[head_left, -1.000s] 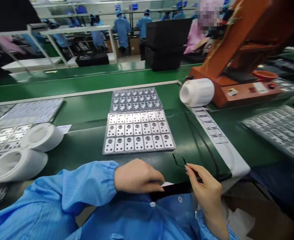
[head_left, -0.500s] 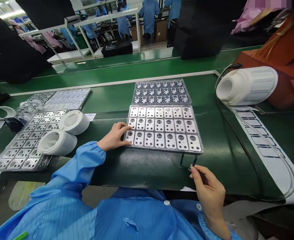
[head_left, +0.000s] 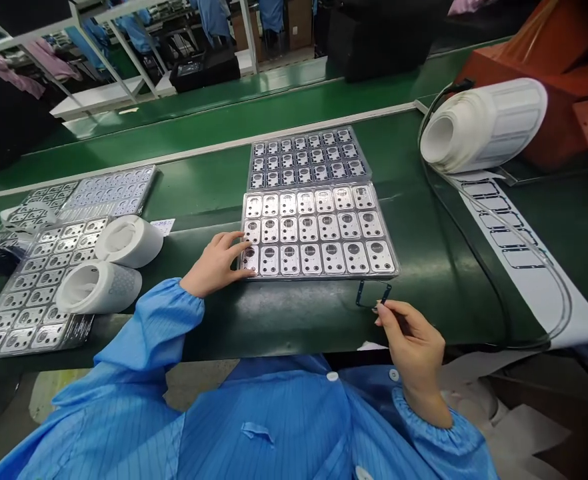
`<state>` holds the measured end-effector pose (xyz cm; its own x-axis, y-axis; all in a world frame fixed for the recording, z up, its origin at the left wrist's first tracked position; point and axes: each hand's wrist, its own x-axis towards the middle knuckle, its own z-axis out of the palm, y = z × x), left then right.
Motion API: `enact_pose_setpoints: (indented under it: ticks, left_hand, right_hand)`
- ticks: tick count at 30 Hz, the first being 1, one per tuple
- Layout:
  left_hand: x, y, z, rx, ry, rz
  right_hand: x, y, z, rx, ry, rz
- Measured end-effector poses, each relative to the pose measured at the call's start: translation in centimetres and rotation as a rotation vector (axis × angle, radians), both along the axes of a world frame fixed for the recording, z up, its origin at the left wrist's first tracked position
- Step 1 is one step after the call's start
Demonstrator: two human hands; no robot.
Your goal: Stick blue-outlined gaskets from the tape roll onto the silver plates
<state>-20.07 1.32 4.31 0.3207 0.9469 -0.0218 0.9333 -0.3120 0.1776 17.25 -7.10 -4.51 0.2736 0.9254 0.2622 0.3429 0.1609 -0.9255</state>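
Head view: right of centre in the lower half, the right hand's point(head_left: 414, 340) fingers pinch a thin dark outline piece point(head_left: 387, 293), near the front edge of a central tray point(head_left: 319, 277). The left hand point(head_left: 217, 263), fingers spread, touches the tray's left edge on the green bench point(head_left: 284, 320).

A bright-blue, striped cloth smock point(head_left: 294, 413) with round white buttons point(head_left: 332, 377) is worn, its long sleeves point(head_left: 137, 347) gathered at the cuffs point(head_left: 191, 293).
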Motion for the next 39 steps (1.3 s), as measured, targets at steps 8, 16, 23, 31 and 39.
enact_pose_setpoints:
  ticks: [8,16,23,31,39]
  left_hand:
    - [4.4,-2.7,1.2,0.093,-0.497,0.206]
    - [15.0,-2.3,0.4,-0.934,-1.052,0.009]
    - [18.8,-1.0,-3.2,-1.064,-1.213,-0.005]
    - [18.9,-1.3,-3.5,-1.052,-1.309,-0.017]
    - [18.9,-1.4,-3.9,-1.089,-1.354,-0.015]
  right_hand:
    - [-0.3,0.1,0.5,-0.013,0.021,-0.013]
    - [-0.8,-0.2,1.9,-0.064,0.194,-0.140]
    - [-0.7,-1.1,2.3,-0.111,0.251,-0.228]
    - [-1.5,-1.8,2.3,-0.124,0.105,-0.122]
    - [-1.8,-1.9,2.4,-0.092,-0.008,-0.086]
